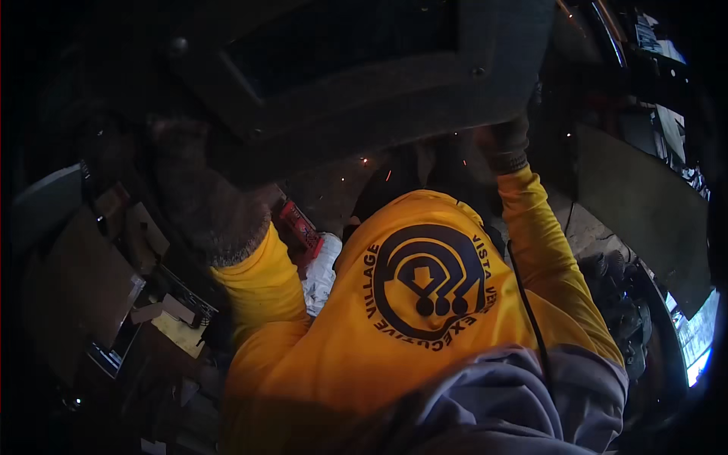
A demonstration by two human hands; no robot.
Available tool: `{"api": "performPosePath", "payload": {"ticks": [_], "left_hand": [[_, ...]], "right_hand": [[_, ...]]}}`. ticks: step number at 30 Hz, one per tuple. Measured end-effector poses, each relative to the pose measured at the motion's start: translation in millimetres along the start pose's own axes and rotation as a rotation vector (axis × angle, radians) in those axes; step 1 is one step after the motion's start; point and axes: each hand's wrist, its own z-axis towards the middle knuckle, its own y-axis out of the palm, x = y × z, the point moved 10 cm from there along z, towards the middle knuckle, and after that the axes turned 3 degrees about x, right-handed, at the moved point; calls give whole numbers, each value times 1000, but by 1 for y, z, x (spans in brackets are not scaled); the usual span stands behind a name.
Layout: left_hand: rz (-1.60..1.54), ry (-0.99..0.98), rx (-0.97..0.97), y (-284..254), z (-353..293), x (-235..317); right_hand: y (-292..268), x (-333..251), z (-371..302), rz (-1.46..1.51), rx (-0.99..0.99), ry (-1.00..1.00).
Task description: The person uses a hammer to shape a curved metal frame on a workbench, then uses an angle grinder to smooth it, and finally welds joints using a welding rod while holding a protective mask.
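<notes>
A dark welding shield (364,98) with a rectangular window and small screws fills the upper middle, close in front of me. My left hand (212,197), in a worn knit glove, reaches up at the shield's lower left edge. Its fingers fade into shadow, so whether they grip the shield does not show. My right hand (504,140), gloved too, goes up behind the shield's lower right corner, which hides its fingers and anything in them. Small orange sparks (365,161) fly below the shield, between my two hands.
Left of me lie cardboard-like pieces (91,265) and a yellowish flat piece (180,331). A red packet (299,227) and a white plastic bag (322,273) are beside my left forearm. A large dark panel (644,205) stands at right. A thin black cable (527,303) runs along my right side.
</notes>
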Motion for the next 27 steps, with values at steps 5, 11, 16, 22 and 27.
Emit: {"api": "performPosePath", "payload": {"ticks": [5,11,16,22,27], "left_hand": [[149,-110,-107,-11,15,-15],[206,-63,-105,-21,21,-45],[294,-136,-196,-12,17,-53],[236,-185,-236,-5,25,-28],[217,-185,-291,6,23,-5]], "right_hand": [[-13,4,-1,329,-68,222],[-6,-18,-11,664,-131,415],[2,-26,-14,666,-192,477],[5,-19,-18,548,-196,467],[0,-27,-8,470,-191,396]]}}
